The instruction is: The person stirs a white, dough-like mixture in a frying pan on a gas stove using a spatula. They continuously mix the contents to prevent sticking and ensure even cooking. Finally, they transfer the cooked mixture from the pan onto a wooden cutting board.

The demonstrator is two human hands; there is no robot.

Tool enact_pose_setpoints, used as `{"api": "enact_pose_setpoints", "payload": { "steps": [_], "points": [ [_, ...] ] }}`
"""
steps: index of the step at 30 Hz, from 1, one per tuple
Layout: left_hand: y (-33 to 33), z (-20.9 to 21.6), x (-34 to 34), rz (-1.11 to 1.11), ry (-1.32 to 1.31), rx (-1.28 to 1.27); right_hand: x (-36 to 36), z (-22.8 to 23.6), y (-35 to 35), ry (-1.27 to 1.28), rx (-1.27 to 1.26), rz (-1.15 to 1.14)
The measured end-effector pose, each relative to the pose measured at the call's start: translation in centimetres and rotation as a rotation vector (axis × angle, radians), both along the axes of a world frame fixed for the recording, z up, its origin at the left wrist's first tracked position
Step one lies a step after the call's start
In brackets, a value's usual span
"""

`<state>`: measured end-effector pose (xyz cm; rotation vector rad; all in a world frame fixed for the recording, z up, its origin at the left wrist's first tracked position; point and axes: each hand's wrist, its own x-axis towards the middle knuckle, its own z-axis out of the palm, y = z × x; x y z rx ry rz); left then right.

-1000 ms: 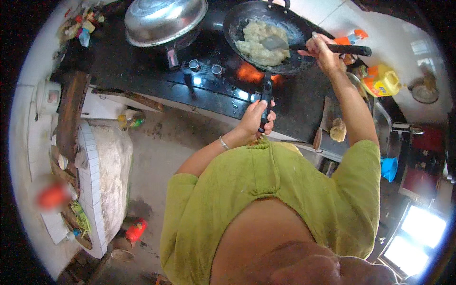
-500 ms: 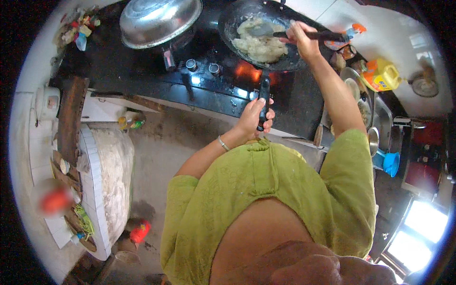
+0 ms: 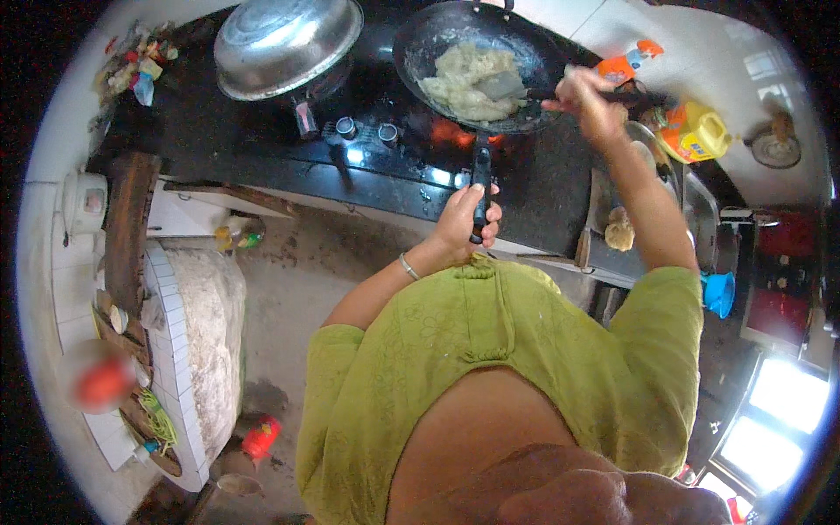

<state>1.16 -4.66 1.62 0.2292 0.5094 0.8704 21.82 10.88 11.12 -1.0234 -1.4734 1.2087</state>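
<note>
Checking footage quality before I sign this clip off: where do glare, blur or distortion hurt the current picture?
Head view: bright panes blown out at lower right; glare spots on the glossy black stove. Head view: right grip and spatula handle smeared; red object at left a soft blur. Head view: straight edges bow, corners black.

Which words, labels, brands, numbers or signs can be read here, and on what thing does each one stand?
None reads clearly.
Yellow jug: printing, too small and blurred.
Orange spray bottle: any print is too blurred.
Stove control panel: pale markings, too small.
Wok and spatula: no lettering can be made out.
</note>
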Motion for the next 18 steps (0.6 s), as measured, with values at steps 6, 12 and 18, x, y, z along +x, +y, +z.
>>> {"api": "enact_pose_setpoints", "payload": {
  "steps": [6, 12, 18],
  "points": [
    [0.1, 0.1, -0.5, -0.031, 0.016, 0.012, -0.2, 1.4, -0.8, -0.452, 0.235, 0.131],
    [0.0, -0.3, -0.4, -0.001, -0.015, 0.004, -2.3, 4.5, 1.0, -0.394, 0.358, 0.080],
    [0.2, -0.1, -0.3, -0.016, 0.012, 0.023, -1.7, -3.8, 3.0, -0.114, 0.181, -0.057]
  ]
}}
